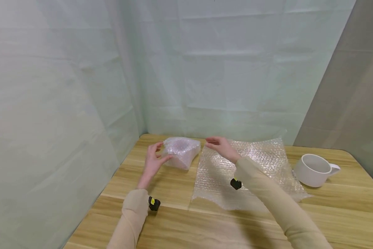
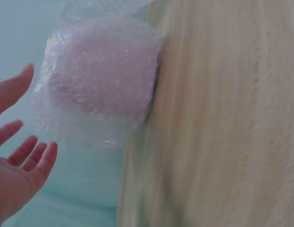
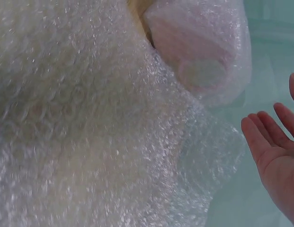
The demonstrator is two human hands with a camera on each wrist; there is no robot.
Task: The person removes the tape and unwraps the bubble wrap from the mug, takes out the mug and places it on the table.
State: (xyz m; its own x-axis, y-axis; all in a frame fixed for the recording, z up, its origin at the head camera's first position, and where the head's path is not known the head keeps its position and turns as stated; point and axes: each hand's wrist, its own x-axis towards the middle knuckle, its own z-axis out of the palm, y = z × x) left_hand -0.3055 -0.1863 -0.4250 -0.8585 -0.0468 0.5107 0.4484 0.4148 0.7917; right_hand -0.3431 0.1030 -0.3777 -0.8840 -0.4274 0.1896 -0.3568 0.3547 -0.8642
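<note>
At the back left of the table, a bubble-wrapped bundle [image 1: 183, 152] stands with something pinkish showing through its layers. My left hand [image 1: 153, 159] is right at its left side, thumb and fingers spread; the left wrist view shows a gap between this hand [image 2: 23, 165] and the bundle [image 2: 102, 75]. Over the left back part of a flat bubble wrap sheet [image 1: 252, 162], my right hand [image 1: 222, 147] hovers with loosely extended fingers and nothing in it. In the right wrist view the bundle [image 3: 203, 52] lies beyond the sheet's [image 3: 90, 118] edge.
A white mug [image 1: 314, 171] stands on the right, by the sheet's right edge, its handle pointing right. The wooden table [image 1: 180, 221] meets pale hanging sheeting [image 1: 220, 69] behind and at the left. Each wrist carries a small black device [image 1: 235, 183].
</note>
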